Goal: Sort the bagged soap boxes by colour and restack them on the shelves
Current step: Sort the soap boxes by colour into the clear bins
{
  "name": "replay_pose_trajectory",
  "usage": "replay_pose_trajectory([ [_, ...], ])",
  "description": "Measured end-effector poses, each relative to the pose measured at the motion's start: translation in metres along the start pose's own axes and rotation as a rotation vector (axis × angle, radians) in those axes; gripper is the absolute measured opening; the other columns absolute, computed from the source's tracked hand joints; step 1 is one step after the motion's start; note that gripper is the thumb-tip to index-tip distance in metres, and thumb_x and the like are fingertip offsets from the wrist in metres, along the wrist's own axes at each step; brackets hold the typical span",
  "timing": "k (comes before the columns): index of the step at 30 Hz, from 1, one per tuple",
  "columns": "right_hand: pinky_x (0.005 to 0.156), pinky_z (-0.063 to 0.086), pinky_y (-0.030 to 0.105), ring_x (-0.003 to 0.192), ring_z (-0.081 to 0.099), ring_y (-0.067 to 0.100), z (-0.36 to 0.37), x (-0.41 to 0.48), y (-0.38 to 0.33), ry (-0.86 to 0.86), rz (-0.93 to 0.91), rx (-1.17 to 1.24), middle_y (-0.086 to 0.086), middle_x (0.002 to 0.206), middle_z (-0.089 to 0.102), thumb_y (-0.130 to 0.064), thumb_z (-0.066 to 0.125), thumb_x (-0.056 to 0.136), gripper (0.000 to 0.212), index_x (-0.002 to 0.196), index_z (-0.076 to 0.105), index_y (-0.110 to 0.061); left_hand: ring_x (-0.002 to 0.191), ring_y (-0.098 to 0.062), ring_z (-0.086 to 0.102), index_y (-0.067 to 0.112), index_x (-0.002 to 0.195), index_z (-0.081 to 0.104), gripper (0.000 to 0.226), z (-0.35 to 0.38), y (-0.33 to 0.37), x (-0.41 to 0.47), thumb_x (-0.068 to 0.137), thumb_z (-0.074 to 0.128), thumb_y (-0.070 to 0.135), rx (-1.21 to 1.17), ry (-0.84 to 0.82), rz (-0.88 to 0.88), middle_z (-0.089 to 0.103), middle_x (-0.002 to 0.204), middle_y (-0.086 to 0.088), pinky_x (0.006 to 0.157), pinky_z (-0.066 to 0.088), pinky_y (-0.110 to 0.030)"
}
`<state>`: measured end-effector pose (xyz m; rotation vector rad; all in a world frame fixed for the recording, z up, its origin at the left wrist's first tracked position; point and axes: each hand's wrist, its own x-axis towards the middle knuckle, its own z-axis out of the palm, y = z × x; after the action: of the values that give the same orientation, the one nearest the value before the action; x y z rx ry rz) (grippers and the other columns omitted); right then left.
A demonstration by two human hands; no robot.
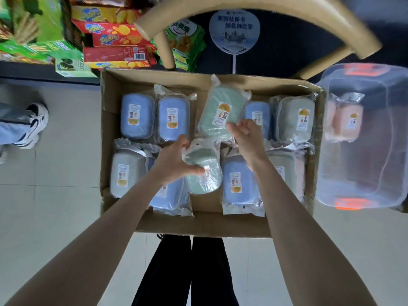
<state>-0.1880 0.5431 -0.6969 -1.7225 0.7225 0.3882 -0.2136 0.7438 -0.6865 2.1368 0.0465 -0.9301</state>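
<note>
An open cardboard box [110,102] on the floor holds several bagged soap boxes in blue, grey and green. My left hand [174,160] grips a green bagged soap box [203,182] above the box's middle. My right hand [245,135] pinches the lower edge of a second green bagged soap box [220,109], lifted and tilted over the back row. Blue soap boxes [136,115] lie at the back left, with a grey one [295,118] at the back right and another grey one [123,173] at the front left.
A clear plastic bin [364,173] at the right holds a pink bagged soap box [346,120]. A wooden chair [163,49] with a paper fan [234,32] stands behind the box. Snack boxes [114,36] fill a shelf at the upper left. Another person's shoe [33,127] is at the left.
</note>
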Motion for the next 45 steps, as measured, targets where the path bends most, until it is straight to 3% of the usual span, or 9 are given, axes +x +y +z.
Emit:
replay_pose_trajectory([
  [3,0.06,0.043,0.013,0.065,0.057,-0.001,-0.01,-0.024,-0.026,0.057,-0.049,0.076,-0.01,0.073,0.061,-0.019,0.069,0.087,0.025,0.073,0.049,-0.021,0.068,0.001,0.049,0.022,0.092,0.043,0.056,-0.012,0.013,-0.027,0.06,0.088,0.036,-0.091,0.124,-0.012,0.052,0.078,0.015,0.054,0.034,-0.018],
  [8,0.083,0.052,0.042,0.087,0.062,0.018,-0.039,-0.076,-0.067,0.102,-0.08,0.11,0.008,0.095,0.064,-0.026,0.07,0.087,0.022,0.081,0.051,-0.018,0.085,-0.016,0.064,0.024,0.098,0.051,0.054,-0.033,0.041,-0.067,0.059,0.09,0.028,-0.325,0.263,-0.06,0.063,0.09,0.007,0.069,0.052,-0.036],
  [13,0.07,0.053,0.022,0.08,0.068,0.005,-0.078,-0.144,-0.106,0.138,-0.133,0.321,0.009,0.096,0.068,-0.019,0.075,0.083,0.032,0.106,0.054,-0.02,0.089,-0.013,0.061,0.017,0.119,0.045,0.07,-0.054,0.085,-0.112,0.064,0.088,0.026,-0.455,0.374,-0.027,0.059,0.106,0.001,0.068,0.049,-0.025],
  [19,0.083,0.053,0.03,0.099,0.068,0.02,-0.137,-0.231,-0.143,0.074,-0.18,0.573,0.007,0.107,0.071,-0.006,0.064,0.088,0.031,0.119,0.06,-0.004,0.077,-0.005,0.069,-0.003,0.11,0.061,0.053,-0.073,0.173,-0.163,0.066,0.086,0.015,-0.607,0.385,0.137,0.07,0.104,-0.011,0.062,0.053,-0.018],
  [22,0.083,0.055,0.031,0.103,0.067,0.023,-0.172,-0.271,-0.153,0.028,-0.254,0.616,0.012,0.115,0.067,-0.002,0.059,0.09,0.035,0.125,0.055,0.001,0.099,-0.02,0.067,0.002,0.12,0.057,0.064,-0.067,0.221,-0.184,0.068,0.085,0.026,-0.684,0.328,0.164,0.067,0.114,-0.011,0.085,0.056,-0.038],
  [26,0.081,0.056,0.03,0.099,0.067,0.022,-0.225,-0.313,-0.152,0.014,-0.364,0.635,0.011,0.11,0.068,0.005,0.052,0.091,0.027,0.115,0.057,-0.006,0.105,-0.026,0.064,0.013,0.115,0.056,0.049,-0.037,0.285,-0.208,0.076,0.079,0.03,-0.69,0.238,0.296,0.065,0.115,-0.008,0.094,0.049,-0.053],
  [32,0.088,0.051,0.044,0.098,0.064,0.027,-0.325,-0.368,-0.123,0.182,-0.43,0.7,0.013,0.108,0.067,-0.004,0.05,0.091,0.024,0.114,0.056,-0.008,0.096,-0.017,0.065,0.032,0.114,0.051,0.029,0.057,0.365,-0.255,0.09,0.057,0.047,-0.571,0.212,0.487,0.066,0.109,0.001,0.084,0.055,-0.042],
  [38,0.059,0.053,0.023,0.077,0.07,0.013,-0.426,-0.421,-0.091,0.387,-0.504,0.598,0.003,0.092,0.072,-0.021,0.063,0.091,0.028,0.113,0.055,-0.008,0.078,-0.008,0.06,0.031,0.119,0.037,0.035,0.154,0.443,-0.308,0.096,0.035,0.057,-0.48,0.253,0.591,0.059,0.099,0.012,0.07,0.049,-0.025],
  [45,0.062,0.055,0.021,0.082,0.071,0.009,-0.536,-0.436,-0.097,0.515,-0.632,0.521,0.0,0.102,0.069,-0.031,0.077,0.08,0.033,0.103,0.055,-0.024,0.097,-0.017,0.063,0.029,0.103,0.041,0.046,0.2,0.539,-0.33,0.074,0.072,0.047,-0.543,0.11,0.734,0.059,0.109,0.0,0.075,0.055,-0.037],
])
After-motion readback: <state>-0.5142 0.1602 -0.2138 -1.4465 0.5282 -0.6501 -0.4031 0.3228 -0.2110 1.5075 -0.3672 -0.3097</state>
